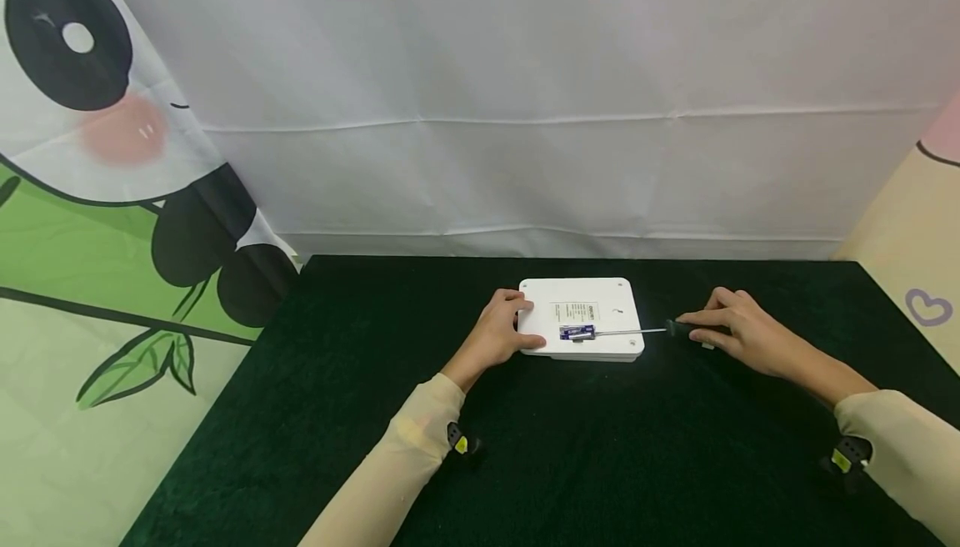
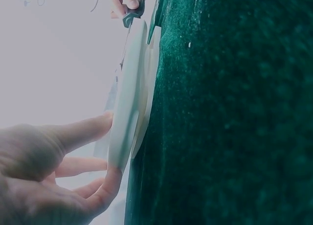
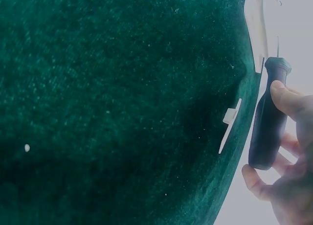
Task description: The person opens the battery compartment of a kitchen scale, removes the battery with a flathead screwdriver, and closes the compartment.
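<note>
This looks like a draped booth, with a green-covered table (image 1: 330, 380), creased white sheet (image 1: 525, 88) and cartoon-printed cloth (image 1: 97, 255).

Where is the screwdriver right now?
The screwdriver is right of centre in the head view, held by the right hand and reaching left over the white device.

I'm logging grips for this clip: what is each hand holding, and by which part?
The right hand holds the screwdriver by its dark handle; the left hand grips the white device at its left edge.
</note>
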